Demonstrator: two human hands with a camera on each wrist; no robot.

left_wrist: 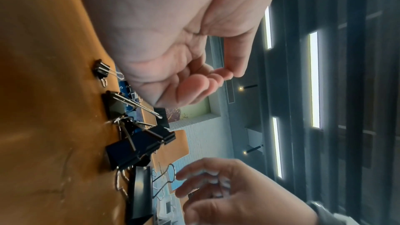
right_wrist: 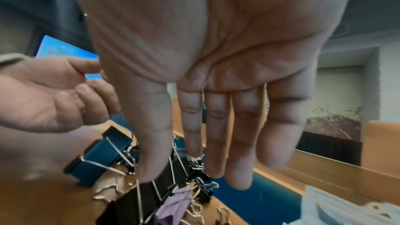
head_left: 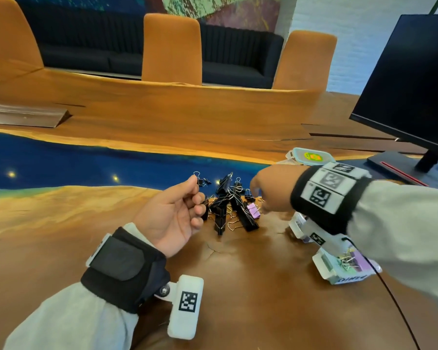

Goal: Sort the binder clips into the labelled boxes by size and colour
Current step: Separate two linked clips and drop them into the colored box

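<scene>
Both our hands flank the clip pile (head_left: 229, 203): right hand (head_left: 271, 190) spread above it, left hand (head_left: 173, 213) loosely curled, seemingly empty.

Office meeting room: long table (head_left: 162, 117), orange chairs (head_left: 172, 49), monitor (head_left: 410, 79).

Bare wooden table (head_left: 250, 286) lies open in front of the clip pile (head_left: 228, 205). 2 hands flank the pile; clear boxes (head_left: 339, 263) crowd its right, a monitor (head_left: 410, 79) stands beyond.

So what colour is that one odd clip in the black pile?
Lilac clip, clearest in the head view.
</scene>
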